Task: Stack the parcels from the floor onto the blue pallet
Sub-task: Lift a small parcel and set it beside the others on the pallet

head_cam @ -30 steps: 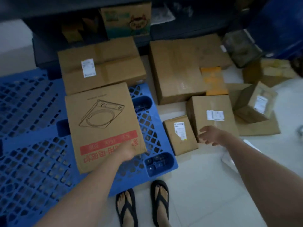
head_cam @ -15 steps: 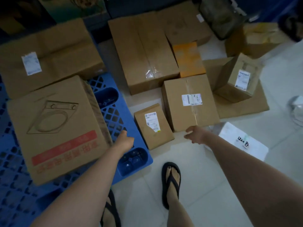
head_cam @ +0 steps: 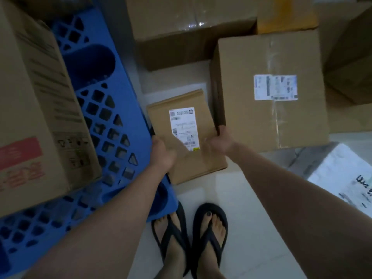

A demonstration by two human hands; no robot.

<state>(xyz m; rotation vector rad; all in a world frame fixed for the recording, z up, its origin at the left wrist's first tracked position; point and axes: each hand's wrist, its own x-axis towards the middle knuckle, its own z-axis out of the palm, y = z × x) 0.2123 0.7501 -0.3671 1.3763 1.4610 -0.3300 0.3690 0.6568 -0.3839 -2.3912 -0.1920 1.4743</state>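
A small flat brown parcel with a white label lies on the floor beside the blue pallet. My left hand grips its left edge and my right hand grips its right edge. A big carton with red print stands on the pallet at the left. A medium box with a white label sits on the floor, touching the small parcel's right side.
A large flat carton lies behind the small parcel, with an orange packet to its right. More boxes crowd the far right. A white bag with handwriting lies at the right. My feet in black sandals stand on the pale floor.
The view has dropped closer to the floor. Both hands have moved from open air onto the small parcel, one on each side edge.
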